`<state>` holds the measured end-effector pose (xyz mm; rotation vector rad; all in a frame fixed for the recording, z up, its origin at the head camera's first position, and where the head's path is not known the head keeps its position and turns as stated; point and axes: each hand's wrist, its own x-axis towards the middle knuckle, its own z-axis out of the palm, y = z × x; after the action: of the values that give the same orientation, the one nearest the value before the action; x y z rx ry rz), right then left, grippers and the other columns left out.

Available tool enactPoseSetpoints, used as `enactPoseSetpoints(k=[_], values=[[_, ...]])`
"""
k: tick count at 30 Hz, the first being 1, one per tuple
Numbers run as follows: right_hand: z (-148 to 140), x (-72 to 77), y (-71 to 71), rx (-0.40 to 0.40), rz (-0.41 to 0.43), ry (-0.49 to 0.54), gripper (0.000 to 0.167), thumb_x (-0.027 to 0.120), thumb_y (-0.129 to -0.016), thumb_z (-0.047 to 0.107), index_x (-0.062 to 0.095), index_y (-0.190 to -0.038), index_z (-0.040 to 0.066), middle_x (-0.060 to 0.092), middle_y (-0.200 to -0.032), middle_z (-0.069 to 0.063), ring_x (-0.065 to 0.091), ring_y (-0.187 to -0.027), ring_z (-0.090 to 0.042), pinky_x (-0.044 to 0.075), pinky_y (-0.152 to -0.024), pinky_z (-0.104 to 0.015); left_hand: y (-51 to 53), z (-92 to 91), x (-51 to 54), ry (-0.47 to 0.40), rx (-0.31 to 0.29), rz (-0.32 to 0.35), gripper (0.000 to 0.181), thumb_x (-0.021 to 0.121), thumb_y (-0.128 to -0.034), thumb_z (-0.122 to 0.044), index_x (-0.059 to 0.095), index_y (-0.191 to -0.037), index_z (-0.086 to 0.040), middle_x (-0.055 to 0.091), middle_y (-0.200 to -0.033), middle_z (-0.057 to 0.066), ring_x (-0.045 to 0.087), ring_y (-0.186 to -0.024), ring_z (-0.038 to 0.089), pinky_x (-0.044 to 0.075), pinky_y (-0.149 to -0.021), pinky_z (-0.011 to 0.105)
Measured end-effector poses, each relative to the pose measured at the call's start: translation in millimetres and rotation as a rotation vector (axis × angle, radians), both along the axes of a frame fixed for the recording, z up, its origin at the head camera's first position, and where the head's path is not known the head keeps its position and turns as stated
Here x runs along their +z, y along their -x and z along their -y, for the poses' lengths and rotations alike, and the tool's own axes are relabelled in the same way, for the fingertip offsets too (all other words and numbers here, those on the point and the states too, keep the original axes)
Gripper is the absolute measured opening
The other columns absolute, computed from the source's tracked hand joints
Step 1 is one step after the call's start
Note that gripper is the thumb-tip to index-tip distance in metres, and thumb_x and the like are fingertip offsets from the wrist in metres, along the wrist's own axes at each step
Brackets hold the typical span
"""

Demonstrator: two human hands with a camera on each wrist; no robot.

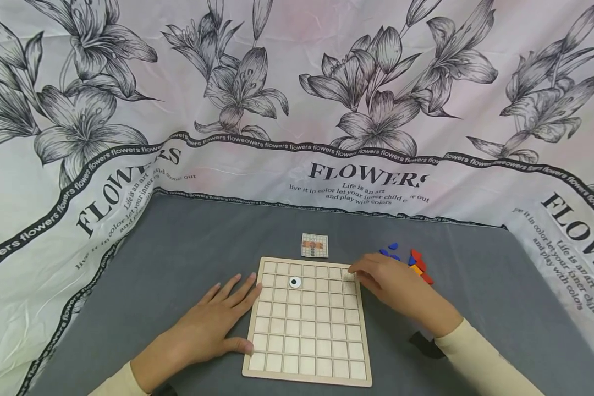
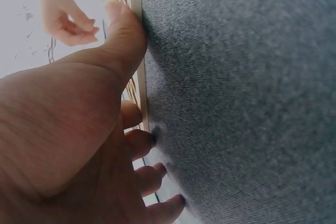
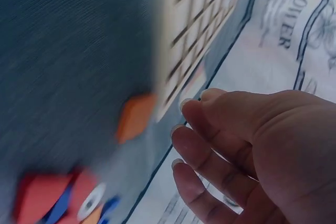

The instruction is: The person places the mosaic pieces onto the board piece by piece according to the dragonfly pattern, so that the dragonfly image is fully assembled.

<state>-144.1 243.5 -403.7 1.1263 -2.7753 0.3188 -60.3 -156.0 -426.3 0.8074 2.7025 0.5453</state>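
Note:
A square wooden grid board [image 1: 307, 379] lies on the grey cloth, with one googly eye [image 1: 295, 281] in a cell near its top. The left hand [image 1: 203, 333], fingers spread, rests along the board's left edge. In the left wrist view its thumb [image 2: 123, 35] touches the board's rim [image 2: 137, 3]. The right hand [image 1: 401, 289] is over the board's upper right corner. Its thumb and index fingertips meet in the right wrist view [image 3: 236, 145], the other fingers loosely bent, and no piece shows between them.
Beyond the board lies a small picture card [image 1: 314, 245]. Right of it, partly behind the right hand, are several blue pieces [image 1: 393, 246], red pieces [image 1: 416, 254] and an orange piece [image 1: 416, 269]. A white googly eye [image 3: 92, 201] lies among them. Flower-printed fabric [image 1: 366, 187] stands around the table.

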Motion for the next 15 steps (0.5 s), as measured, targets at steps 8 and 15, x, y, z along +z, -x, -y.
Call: enactPoseSetpoints(k=[8,15], values=[[-52.4,0.7,-2.8,-0.108,0.034,-0.049,0.027,0.079,-0.095,0.005,0.078,-0.120,0.017,0.071,-0.109,0.004,0.064,-0.093,-0.010,0.057,-0.072,-0.031,0.2,-1.0,3.1,0.010,-0.004,0.011,0.109,0.069,-0.0870,-0.069,0.023,-0.171,-0.016,0.014,-0.177,0.009,0.013,-0.162,0.041,0.019,-0.123,0.069],[-84.3,0.0,-4.1,-0.064,-0.028,-0.078,0.039,0.083,-0.084,-0.009,0.078,-0.116,0.012,0.070,-0.113,0.000,0.068,-0.095,-0.018,0.059,-0.073,-0.034,0.6,-0.4,3.4,0.013,0.000,0.024,0.109,0.069,-0.0870,-0.069,0.023,-0.171,-0.016,0.013,-0.178,0.008,0.013,-0.162,0.041,0.018,-0.123,0.069]])
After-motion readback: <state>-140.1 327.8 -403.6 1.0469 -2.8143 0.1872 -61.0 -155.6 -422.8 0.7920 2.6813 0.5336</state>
